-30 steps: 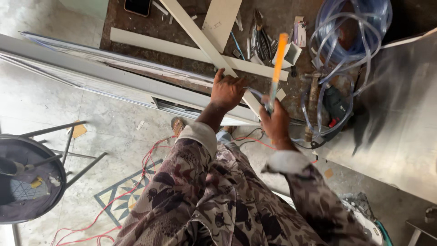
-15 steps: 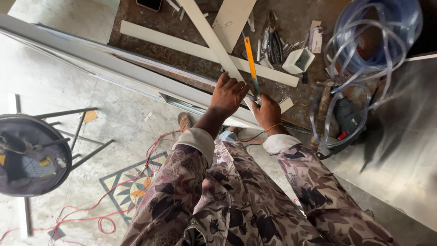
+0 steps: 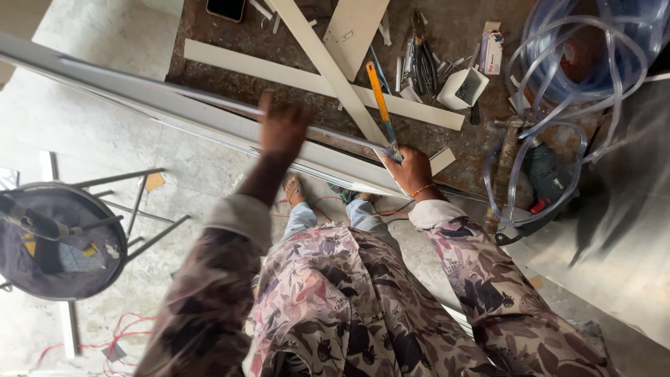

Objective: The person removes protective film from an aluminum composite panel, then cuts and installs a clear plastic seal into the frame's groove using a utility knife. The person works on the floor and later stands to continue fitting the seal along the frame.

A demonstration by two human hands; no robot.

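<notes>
the long pale metal strip (image 3: 209, 115) runs slantwise along the near edge of the rusty workbench (image 3: 230, 70), from far left down toward the right. the left hand (image 3: 283, 129) lies on top of this strip about midway along it, blurred, fingers laid flat and slightly spread against the metal, gripping nothing. the right hand (image 3: 412, 171) is further right at the strip's lower end, touching the bench edge, curled shut around the dark grip of an orange-handled tool (image 3: 380, 105) whose shaft points up and away over the bench. the tool's tip is too small to make out.

two white flat bars (image 3: 321, 59) cross each other on the bench just beyond the hands, and a wider beige board (image 3: 356, 28) lies above them. a small red and white box (image 3: 492, 52) stands near the bench's far right part, next to a white open square cup (image 3: 466, 87). a cluster of dark pliers and cutters (image 3: 419, 59) lies left of that cup. a dark phone (image 3: 225, 8) lies at the top edge. coils of clear hose (image 3: 579, 63) spread over the right side, above a hammer (image 3: 506, 153) and a dark green power drill (image 3: 544, 174). a round dark stool (image 3: 59, 241) stands on the floor at left.
</notes>
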